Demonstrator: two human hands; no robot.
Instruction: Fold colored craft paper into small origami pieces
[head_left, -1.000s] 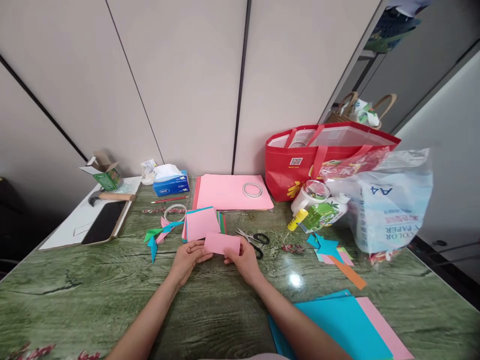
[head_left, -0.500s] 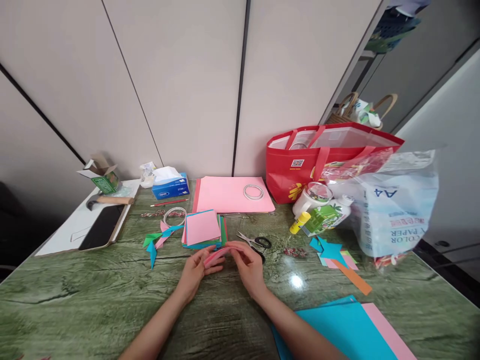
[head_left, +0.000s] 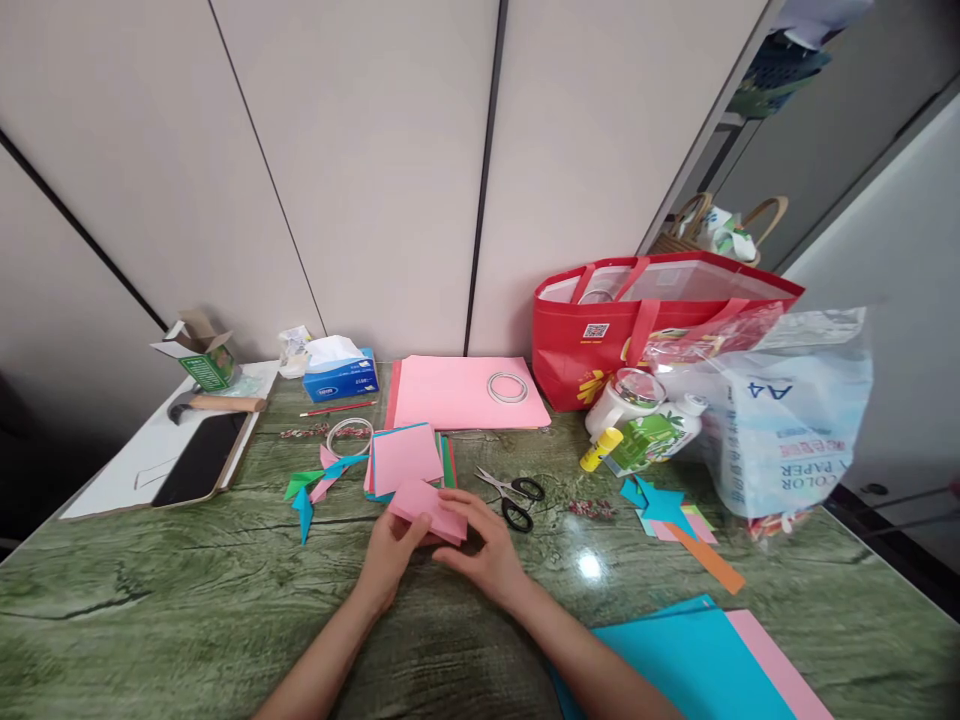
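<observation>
A folded pink paper [head_left: 431, 508] is held between both hands over the green table [head_left: 225, 620]. My left hand [head_left: 392, 555] pinches its lower left part, thumb on top. Around its right edge my right hand [head_left: 487, 550] is closed, fingers above and thumb below. Just behind lies a stack of coloured squares with a pink sheet [head_left: 407, 458] on top. Scissors [head_left: 510, 487] with black handles lie open to the right of the stack. Folded blue, green and pink pieces [head_left: 304, 510] and a white ring [head_left: 349, 436] are to the left.
Large pink sheets [head_left: 457, 390] lie at the back. A tissue box [head_left: 340, 377], hammer [head_left: 217, 402] and phone [head_left: 201, 460] are left. Right are a red bag [head_left: 570, 350], glue stick [head_left: 600, 450], blue star [head_left: 660, 502], plastic bag [head_left: 795, 420] and blue sheets [head_left: 675, 660].
The pink paper has turned from nearly edge-on to show its flat face. My right hand has shifted slightly down, uncovering the scissors' lower handle.
</observation>
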